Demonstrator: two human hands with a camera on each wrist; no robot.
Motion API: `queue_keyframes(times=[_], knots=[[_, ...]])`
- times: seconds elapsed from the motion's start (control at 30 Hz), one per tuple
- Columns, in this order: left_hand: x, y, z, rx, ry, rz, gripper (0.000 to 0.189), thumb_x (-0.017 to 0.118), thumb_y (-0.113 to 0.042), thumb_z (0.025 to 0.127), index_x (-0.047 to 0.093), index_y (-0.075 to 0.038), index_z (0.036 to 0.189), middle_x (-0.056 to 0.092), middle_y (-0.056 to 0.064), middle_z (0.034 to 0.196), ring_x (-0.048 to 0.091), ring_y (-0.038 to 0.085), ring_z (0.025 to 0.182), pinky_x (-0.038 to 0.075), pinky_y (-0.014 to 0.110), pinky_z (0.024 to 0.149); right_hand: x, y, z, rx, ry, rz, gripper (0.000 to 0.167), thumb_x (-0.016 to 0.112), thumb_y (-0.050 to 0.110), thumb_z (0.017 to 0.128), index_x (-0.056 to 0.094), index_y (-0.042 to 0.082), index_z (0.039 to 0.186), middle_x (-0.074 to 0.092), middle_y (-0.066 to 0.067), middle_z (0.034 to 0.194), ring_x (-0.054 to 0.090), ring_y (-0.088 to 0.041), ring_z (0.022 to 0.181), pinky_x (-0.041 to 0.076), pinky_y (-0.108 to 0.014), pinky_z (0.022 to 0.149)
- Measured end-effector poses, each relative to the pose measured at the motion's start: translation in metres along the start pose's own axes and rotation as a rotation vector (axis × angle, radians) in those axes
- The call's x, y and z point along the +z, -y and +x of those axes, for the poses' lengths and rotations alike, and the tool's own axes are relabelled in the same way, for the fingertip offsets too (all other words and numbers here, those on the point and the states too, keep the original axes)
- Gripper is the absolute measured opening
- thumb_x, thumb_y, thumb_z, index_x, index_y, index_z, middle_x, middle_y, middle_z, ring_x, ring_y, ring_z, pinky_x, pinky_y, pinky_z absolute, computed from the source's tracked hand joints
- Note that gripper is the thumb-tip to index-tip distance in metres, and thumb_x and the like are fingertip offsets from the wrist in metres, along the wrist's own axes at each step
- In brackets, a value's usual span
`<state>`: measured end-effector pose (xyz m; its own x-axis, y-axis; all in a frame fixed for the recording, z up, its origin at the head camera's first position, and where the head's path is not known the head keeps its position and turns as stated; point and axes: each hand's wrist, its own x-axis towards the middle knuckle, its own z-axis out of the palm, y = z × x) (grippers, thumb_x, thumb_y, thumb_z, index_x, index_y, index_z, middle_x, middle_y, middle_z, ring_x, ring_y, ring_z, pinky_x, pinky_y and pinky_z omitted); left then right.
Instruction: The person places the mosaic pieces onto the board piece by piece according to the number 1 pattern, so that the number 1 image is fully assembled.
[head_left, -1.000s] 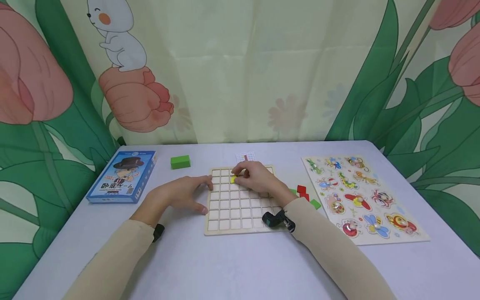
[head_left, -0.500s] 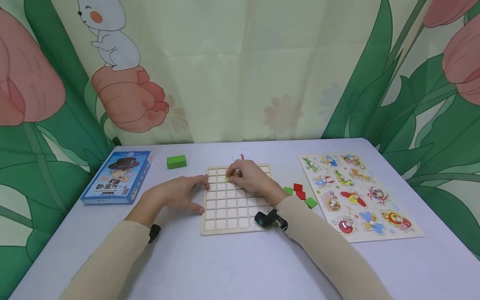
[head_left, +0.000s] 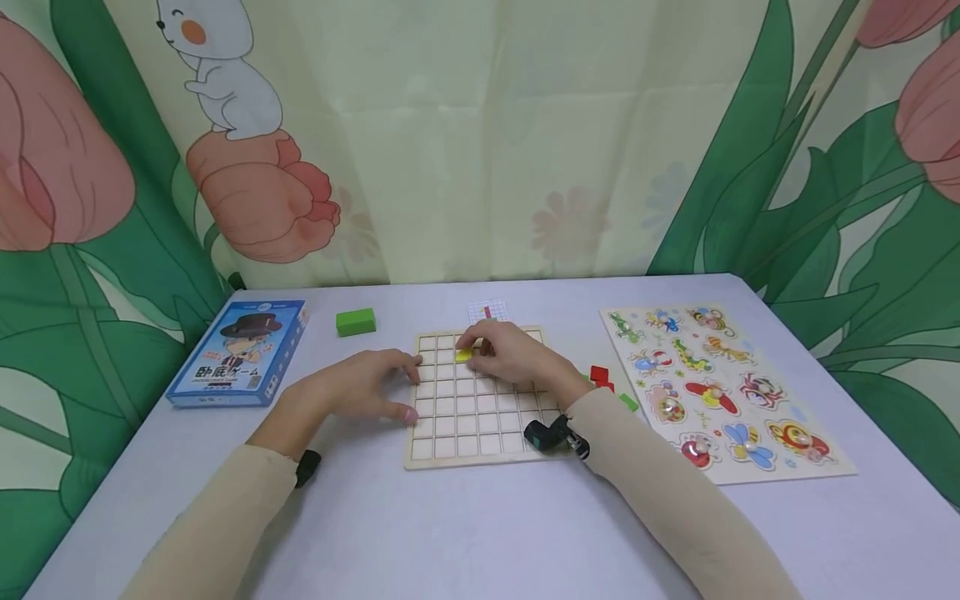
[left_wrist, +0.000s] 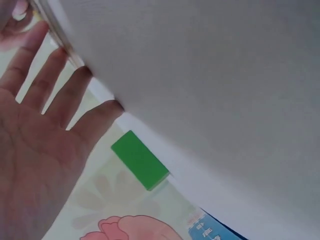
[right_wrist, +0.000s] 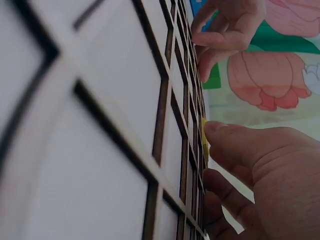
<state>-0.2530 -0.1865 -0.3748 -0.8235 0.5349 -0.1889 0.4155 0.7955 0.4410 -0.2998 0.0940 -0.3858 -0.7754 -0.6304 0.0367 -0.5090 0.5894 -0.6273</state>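
Observation:
A wooden grid board (head_left: 444, 454) with square cells lies flat on the table. Over its upper left part, my right hand (head_left: 513, 354) bends its fingers around a small yellow tile (head_left: 464, 356), pinching it at the board's surface. The right wrist view shows the yellow tile (right_wrist: 204, 132) at a fingertip, close against the grid. My left hand (head_left: 360, 385) rests its fingertips and thumb along the board's left edge. In the left wrist view, the fingers of that left hand (left_wrist: 42, 135) are spread and fairly straight.
Red tiles (head_left: 599, 374) and green tiles (head_left: 628, 402) lie right of the board, partly behind the right forearm. A printed grid card (head_left: 487, 311) lies behind the board. A green block (head_left: 356, 322) and blue box (head_left: 238, 354) stand left; an insect puzzle board (head_left: 723, 392) lies right.
The right hand has stayed over nearly the same cells, shifting slightly, and more of the yellow tile's top now shows. The left hand keeps its place at the board's edge. The view has shifted a little.

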Motion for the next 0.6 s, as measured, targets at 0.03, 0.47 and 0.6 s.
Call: queue_keyframes(times=[0.03,0.47,0.6], knots=[[0.0,0.0,0.0,0.002,0.0,-0.001,0.053,0.09,-0.051,0.075,0.064,-0.026,0.114,0.05,0.003,0.157,0.044,0.03,0.146,0.035,0.051,0.12,-0.001,0.0,-0.001,-0.005,0.005,0.006,0.03,0.07,0.014,0.097,0.068,0.015,0.127,0.069,0.0,0.109,0.06,-0.014,0.089,0.051,-0.031,0.083],[0.0,-0.006,-0.004,-0.03,0.047,-0.013,0.05,0.092,-0.041,0.075,0.062,-0.027,0.113,0.045,0.007,0.16,0.038,0.033,0.149,0.031,0.053,0.122,-0.024,-0.001,-0.035,-0.099,-0.028,-0.002,0.034,0.067,0.018,0.1,0.063,0.015,0.133,0.064,-0.001,0.135,0.06,-0.023,0.114,0.054,-0.042,0.093],[-0.002,-0.007,-0.003,-0.003,0.041,-0.008,0.049,0.091,-0.039,0.076,0.061,-0.025,0.113,0.045,0.008,0.16,0.039,0.033,0.149,0.031,0.053,0.123,-0.038,-0.006,-0.051,-0.161,-0.073,-0.016,0.034,0.071,0.015,0.098,0.064,0.011,0.131,0.067,-0.007,0.132,0.062,-0.029,0.113,0.055,-0.05,0.091]])
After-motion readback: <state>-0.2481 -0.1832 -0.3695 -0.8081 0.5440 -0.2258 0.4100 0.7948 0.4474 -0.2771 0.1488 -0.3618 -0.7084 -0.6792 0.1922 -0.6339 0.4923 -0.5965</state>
